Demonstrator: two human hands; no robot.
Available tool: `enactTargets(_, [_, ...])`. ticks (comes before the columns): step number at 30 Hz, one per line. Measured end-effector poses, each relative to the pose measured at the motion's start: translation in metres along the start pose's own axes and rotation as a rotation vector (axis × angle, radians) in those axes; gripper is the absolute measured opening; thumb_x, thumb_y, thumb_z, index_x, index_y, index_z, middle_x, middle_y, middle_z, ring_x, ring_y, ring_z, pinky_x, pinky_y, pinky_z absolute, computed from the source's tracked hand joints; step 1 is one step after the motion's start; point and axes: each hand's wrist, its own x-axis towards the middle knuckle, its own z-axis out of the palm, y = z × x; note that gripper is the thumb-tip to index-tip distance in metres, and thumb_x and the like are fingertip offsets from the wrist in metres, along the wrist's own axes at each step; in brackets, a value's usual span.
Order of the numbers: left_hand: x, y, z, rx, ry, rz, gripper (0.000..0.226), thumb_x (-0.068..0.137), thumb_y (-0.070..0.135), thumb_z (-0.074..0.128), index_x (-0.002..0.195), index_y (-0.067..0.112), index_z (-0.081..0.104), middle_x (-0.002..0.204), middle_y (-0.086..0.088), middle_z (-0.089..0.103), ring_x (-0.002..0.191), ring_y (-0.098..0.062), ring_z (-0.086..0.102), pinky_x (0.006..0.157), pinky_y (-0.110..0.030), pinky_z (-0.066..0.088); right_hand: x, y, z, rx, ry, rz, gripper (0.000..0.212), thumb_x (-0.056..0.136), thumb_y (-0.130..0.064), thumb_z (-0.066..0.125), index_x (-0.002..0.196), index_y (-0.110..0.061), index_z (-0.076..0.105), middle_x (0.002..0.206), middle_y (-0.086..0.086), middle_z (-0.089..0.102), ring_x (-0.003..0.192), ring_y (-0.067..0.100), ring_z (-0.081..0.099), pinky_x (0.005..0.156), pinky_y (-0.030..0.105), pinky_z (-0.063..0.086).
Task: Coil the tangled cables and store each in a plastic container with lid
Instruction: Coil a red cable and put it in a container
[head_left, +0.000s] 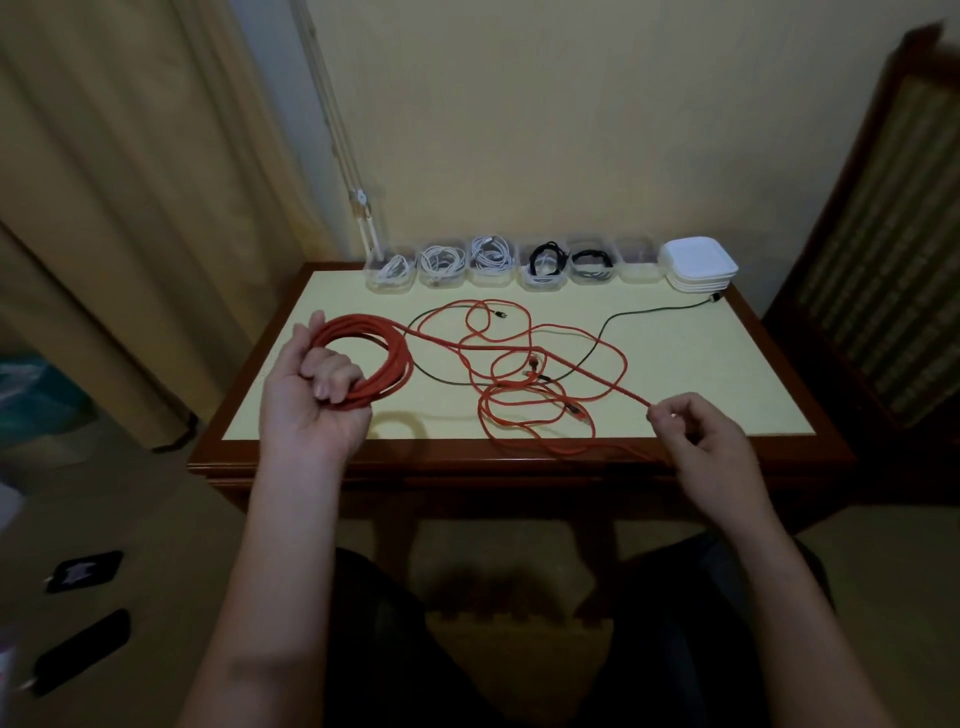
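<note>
The worktop (701, 374), pale yellow inside a dark wooden frame, carried a row of six clear containers (543, 278) along its far edge, five holding coiled cables (441, 258), with a stack of white lids (698, 265) at the right end. Loose loops of red cable (540, 410) sprawled across the middle, crossing a thin dark cable (613, 322) that ran to the far right corner.

The left hand (311, 400) hides part of the red coil (399, 364); the rightmost container (638, 265) is blurred.
</note>
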Motion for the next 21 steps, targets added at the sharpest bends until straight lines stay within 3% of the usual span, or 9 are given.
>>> enactTargets(4, [-0.012,-0.027,0.008,0.381,0.0,0.164,0.024,0.101,0.023,0.058,0.119,0.01,0.065,0.06,0.007,0.039,0.046,-0.005,0.031,0.042,-0.017,0.028,-0.003,-0.011,0.012,-0.311,-0.023,-0.154,0.02,0.1,-0.029,0.061,0.08,-0.027,0.061,0.076,-0.01,0.064,0.073,0.008,0.059,0.063,0.028,0.043])
enactTargets(8, [-0.025,-0.059,0.011,0.824,-0.09,0.328,0.025,0.103,0.027,0.054,0.124,0.019,0.065,0.064,0.004,0.054,0.054,-0.006,0.051,0.05,-0.018,0.044,-0.006,-0.032,0.024,-0.517,-0.145,-0.324,0.021,0.101,-0.034,0.054,0.081,-0.035,0.051,0.079,-0.018,0.054,0.08,0.012,0.056,0.082,0.04,0.043])
enactTargets(12, [-0.029,-0.08,0.005,1.196,-0.264,0.395,0.024,0.105,0.023,0.049,0.125,0.023,0.062,0.079,-0.006,0.067,0.071,-0.012,0.071,0.067,-0.024,0.058,-0.01,-0.057,0.031,-0.466,-0.203,-0.41,0.022,0.104,-0.038,0.047,0.086,-0.031,0.057,0.086,-0.018,0.059,0.082,0.009,0.054,0.079,0.035,0.035])
enactTargets(16, [-0.032,-0.097,-0.002,1.287,-0.438,0.307,0.027,0.104,0.018,0.051,0.129,0.015,0.061,0.087,-0.007,0.071,0.083,-0.019,0.074,0.072,-0.025,0.059,-0.008,-0.067,0.03,-0.297,-0.181,-0.472,0.028,0.102,-0.04,0.045,0.079,-0.03,0.057,0.074,-0.018,0.057,0.072,0.005,0.055,0.066,0.029,0.036])
enactTargets(18, [-0.033,-0.101,-0.004,1.311,-0.511,0.245,0.025,0.103,0.017,0.052,0.126,0.015,0.062,0.084,-0.006,0.07,0.077,-0.017,0.073,0.069,-0.024,0.057,-0.008,-0.069,0.03,-0.199,-0.183,-0.488,0.027,0.101,-0.039,0.048,0.081,-0.029,0.062,0.074,-0.018,0.059,0.073,0.003,0.057,0.063,0.024,0.039])
enactTargets(21, [-0.033,-0.104,-0.005,1.423,-0.615,0.155,0.025,0.104,0.025,0.053,0.126,0.02,0.064,0.07,0.001,0.063,0.054,-0.016,0.061,0.059,-0.025,0.05,-0.005,-0.069,0.028,-0.09,-0.135,-0.481,0.023,0.099,-0.032,0.056,0.083,-0.022,0.069,0.076,-0.014,0.064,0.073,0.003,0.059,0.064,0.021,0.041])
